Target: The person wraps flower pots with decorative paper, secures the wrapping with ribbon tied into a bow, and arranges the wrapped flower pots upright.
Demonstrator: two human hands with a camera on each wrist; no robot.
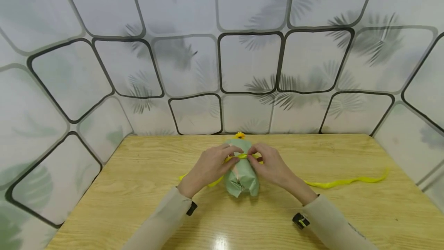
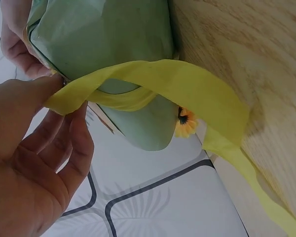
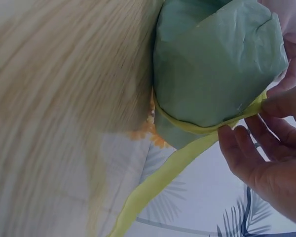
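A bundle wrapped in pale green paper (image 1: 244, 178) lies on the table, its crumpled end toward me. Round its middle runs a yellow ribbon (image 1: 243, 156). My left hand (image 1: 211, 165) pinches the ribbon between thumb and fingers on the bundle's left side; in the left wrist view a loop of ribbon (image 2: 197, 91) hangs from that pinch. Opposite it, my right hand (image 1: 272, 164) pinches the ribbon over the top right of the bundle, as the right wrist view also shows. An orange flower (image 1: 239, 135) pokes out at the far end. The ribbon's crossing is partly hidden by fingers.
One long ribbon tail (image 1: 347, 183) trails over the wooden table (image 1: 145, 203) to the right. A shorter piece of ribbon (image 1: 182, 177) shows by the left wrist. Behind the table stands a patterned wall covering (image 1: 249, 65), continuing along both sides.
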